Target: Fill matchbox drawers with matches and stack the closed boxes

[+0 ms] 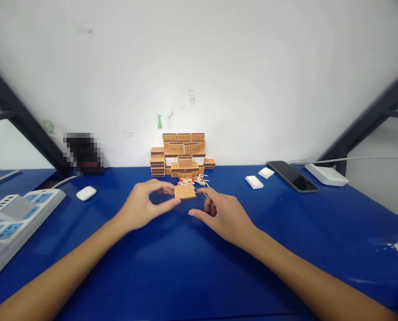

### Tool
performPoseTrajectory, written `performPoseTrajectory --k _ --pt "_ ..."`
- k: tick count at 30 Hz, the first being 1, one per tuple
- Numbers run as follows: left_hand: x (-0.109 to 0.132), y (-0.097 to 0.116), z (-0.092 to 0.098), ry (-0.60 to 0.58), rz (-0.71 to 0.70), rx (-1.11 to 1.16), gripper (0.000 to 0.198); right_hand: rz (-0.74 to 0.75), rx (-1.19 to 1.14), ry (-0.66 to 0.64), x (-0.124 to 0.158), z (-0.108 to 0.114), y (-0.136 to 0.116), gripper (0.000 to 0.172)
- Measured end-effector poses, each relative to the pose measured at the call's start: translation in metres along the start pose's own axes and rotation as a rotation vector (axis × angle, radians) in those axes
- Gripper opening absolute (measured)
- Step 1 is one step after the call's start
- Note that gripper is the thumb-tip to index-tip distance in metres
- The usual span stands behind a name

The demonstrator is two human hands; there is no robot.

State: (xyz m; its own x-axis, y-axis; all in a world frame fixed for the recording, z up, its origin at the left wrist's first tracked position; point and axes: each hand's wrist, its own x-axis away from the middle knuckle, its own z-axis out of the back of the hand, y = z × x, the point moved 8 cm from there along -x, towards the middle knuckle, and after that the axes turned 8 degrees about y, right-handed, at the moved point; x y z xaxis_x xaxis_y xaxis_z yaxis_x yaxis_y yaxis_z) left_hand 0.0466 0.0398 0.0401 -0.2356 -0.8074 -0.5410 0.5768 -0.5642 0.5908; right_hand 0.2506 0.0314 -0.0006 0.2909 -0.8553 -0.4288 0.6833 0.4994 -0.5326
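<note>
The matchbox (184,192) is a small, flat, orange-tan cardboard box, held level just above the blue desk (185,267) with its broad face turned up. The left hand (141,209) pinches it at its left end between thumb and fingertips. It sits directly in front of a loose heap of red-tipped matches (194,180), near the middle of the desk.

A dark object (84,154) at the bench's back edge is pixelated beyond recognition. The power strip (8,223) is cut off at the left edge, and the printing on the stacked matchboxes (182,154) is too small to be read.
</note>
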Motion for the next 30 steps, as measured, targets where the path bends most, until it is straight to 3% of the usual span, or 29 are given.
performPoseTrajectory --k 3,5,9,21,27,30 --pt "-0.028 -0.027 0.042 0.159 0.085 -0.087 0.038 -0.01 0.027 0.011 -0.002 0.004 0.006 0.039" --pt "-0.046 -0.049 0.065 0.204 0.144 -0.183 0.047 -0.006 0.053 0.006 -0.003 0.006 0.009 0.029" --pt "-0.071 -0.077 0.084 0.168 0.18 -0.269 0.053 -0.01 0.058 0.006 -0.005 0.01 0.011 0.022" --pt "-0.075 -0.08 0.067 0.176 0.115 -0.317 0.042 -0.051 0.062 0.016 -0.01 0.016 0.017 0.02" --pt "-0.075 -0.064 0.059 0.269 0.061 -0.442 0.041 -0.043 0.067 0.042 -0.012 0.02 0.019 0.028" --pt "-0.066 -0.047 0.058 0.319 0.015 -0.501 0.043 -0.073 0.155 0.095 -0.018 0.035 0.03 0.029"
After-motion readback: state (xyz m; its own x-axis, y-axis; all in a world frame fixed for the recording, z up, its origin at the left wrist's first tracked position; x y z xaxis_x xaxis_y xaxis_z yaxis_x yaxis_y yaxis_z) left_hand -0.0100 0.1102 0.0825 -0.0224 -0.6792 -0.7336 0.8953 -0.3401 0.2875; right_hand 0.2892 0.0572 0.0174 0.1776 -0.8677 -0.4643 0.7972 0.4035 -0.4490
